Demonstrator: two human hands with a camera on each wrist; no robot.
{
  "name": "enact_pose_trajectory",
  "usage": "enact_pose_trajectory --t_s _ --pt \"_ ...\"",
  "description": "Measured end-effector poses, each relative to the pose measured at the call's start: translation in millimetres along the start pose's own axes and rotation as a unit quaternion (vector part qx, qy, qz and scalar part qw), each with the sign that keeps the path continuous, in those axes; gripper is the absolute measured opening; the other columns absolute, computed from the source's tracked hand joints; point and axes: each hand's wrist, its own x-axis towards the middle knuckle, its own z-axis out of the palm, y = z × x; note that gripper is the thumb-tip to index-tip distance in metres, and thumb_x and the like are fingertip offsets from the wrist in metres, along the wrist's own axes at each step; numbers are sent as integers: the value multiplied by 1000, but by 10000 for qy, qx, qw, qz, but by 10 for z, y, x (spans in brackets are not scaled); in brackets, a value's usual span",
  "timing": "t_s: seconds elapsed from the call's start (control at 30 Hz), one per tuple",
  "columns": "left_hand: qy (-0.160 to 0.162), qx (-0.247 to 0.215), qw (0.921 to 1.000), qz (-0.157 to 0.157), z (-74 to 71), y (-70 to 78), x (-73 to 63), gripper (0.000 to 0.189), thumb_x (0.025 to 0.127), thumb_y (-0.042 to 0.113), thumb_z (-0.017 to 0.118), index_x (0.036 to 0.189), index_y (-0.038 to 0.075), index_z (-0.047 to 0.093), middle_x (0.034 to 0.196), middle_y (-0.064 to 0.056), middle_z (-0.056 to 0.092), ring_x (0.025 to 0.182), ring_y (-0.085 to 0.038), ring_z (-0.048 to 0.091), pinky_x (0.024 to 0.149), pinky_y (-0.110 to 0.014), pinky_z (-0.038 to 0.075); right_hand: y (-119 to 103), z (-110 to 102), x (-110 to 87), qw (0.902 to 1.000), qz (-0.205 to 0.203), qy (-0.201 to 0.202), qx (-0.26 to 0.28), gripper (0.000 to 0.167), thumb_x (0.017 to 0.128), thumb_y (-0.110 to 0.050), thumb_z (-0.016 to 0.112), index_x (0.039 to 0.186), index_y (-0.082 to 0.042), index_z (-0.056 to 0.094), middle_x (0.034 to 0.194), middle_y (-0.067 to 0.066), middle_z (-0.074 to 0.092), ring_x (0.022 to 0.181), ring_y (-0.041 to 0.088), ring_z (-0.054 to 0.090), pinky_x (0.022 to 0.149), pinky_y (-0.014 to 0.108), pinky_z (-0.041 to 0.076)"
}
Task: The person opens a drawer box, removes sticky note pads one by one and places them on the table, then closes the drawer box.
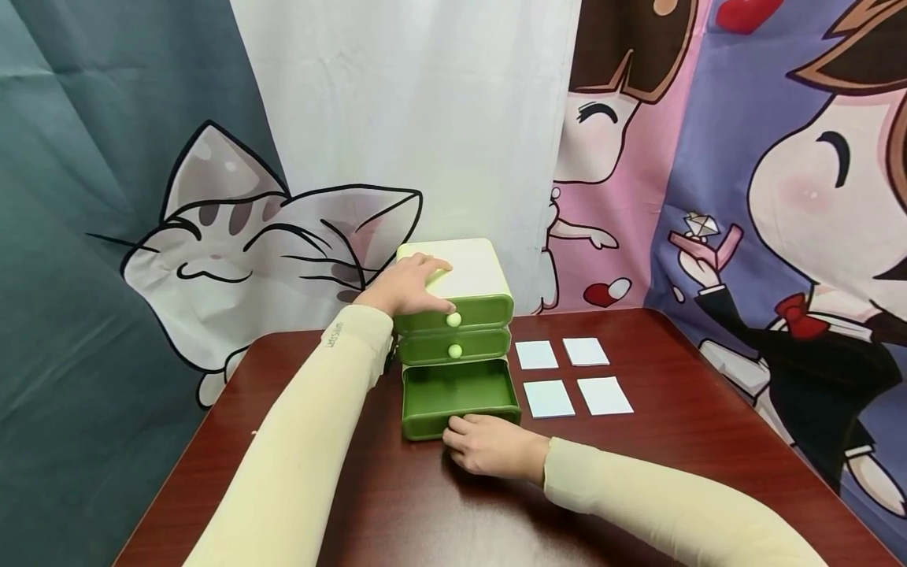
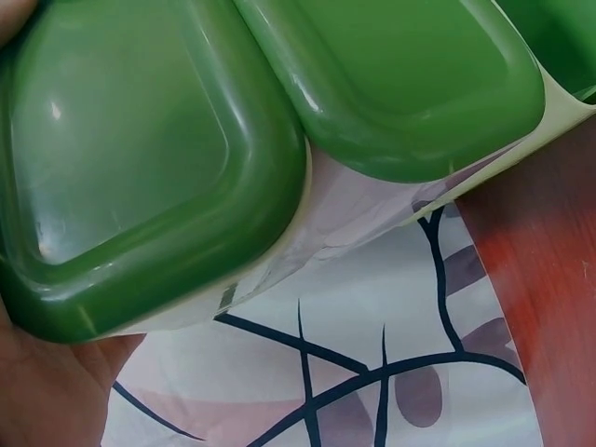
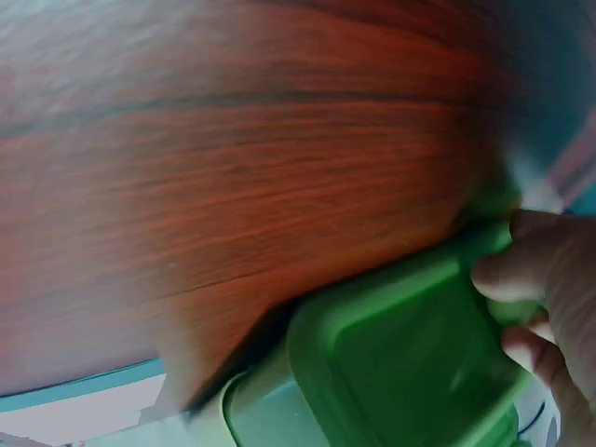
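Note:
A small drawer cabinet [image 1: 460, 272] with a cream body and green drawers stands on the table. Its bottom drawer [image 1: 460, 390] is pulled out, and I see nothing inside. Above it, the top drawer [image 2: 140, 158] and the middle drawer [image 2: 400, 84] are closed, each with a pale green knob. My left hand [image 1: 407, 285] grips the cabinet's upper left corner, fingers over the top and thumb on the front by the top knob [image 1: 453, 320]. At the bottom drawer's front, my right hand [image 1: 496, 446] pinches its knob [image 3: 510, 312] between thumb and fingers.
Several pale square paper pads, among them a near one [image 1: 549, 398] and a far one [image 1: 586, 351], lie right of the cabinet on the dark red wooden table [image 1: 673, 425]. A cartoon-printed curtain [image 1: 425, 118] hangs behind.

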Motion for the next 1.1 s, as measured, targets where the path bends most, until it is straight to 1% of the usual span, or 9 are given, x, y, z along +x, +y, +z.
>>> enact_pose_trajectory --t_s 0.1,0.27,0.43,0.53,0.7,0.87,0.97,1.1 --pt "4 -49 10000 2 0 1 0 87 75 68 70 151 34 44 156 -6 38 142 -29 37 113 -52 34 -4 16 12 10000 -40 -35 -80 27 99 -30 48 98 -26 74 104 -2 60 92 20 51 77 26 47" --pt "-7 -51 10000 26 1 -9 -14 86 76 68 70 151 34 44 155 -7 38 142 -29 37 113 -52 34 9 24 37 10000 -32 15 -77 25 99 -30 49 95 -27 73 102 -3 59 90 20 50 75 26 46" --pt "12 -36 10000 18 2 -25 -8 86 75 68 70 150 34 44 154 -6 39 141 -28 37 113 -51 35 73 15 66 9999 149 51 9 20 97 -29 53 92 -28 72 101 -3 58 90 20 50 76 26 46" --pt "33 -61 10000 59 -4 -21 -4 86 75 68 70 150 33 45 154 -6 39 141 -29 38 113 -51 35 115 45 73 9996 253 63 82 16 96 -30 56 91 -28 71 101 -4 58 91 19 51 75 26 46" --pt "53 -47 9999 97 -17 -20 -3 86 75 67 71 150 32 46 152 -7 41 139 -29 39 112 -50 36 187 169 69 9992 355 90 175 14 94 -28 58 91 -27 72 100 -3 59 93 19 52 77 25 48" --pt "63 -29 9999 77 -26 -21 -6 85 76 66 71 150 32 46 151 -7 42 138 -28 40 111 -50 36 261 300 87 9986 454 152 242 14 93 -26 58 88 -27 71 97 -4 58 92 19 52 78 25 48" --pt "32 -39 10000 58 -23 -18 -9 85 76 66 71 150 32 46 152 -7 41 139 -29 39 112 -50 36 291 377 106 9987 444 68 260 14 93 -26 57 89 -27 70 99 -4 59 93 18 52 79 24 48" --pt "30 -76 10000 48 -20 -6 -7 85 76 66 71 149 32 47 153 -7 40 140 -30 39 112 -50 36 341 447 130 9978 571 -4 338 12 93 -26 60 90 -27 72 101 -4 60 96 19 52 81 25 49"
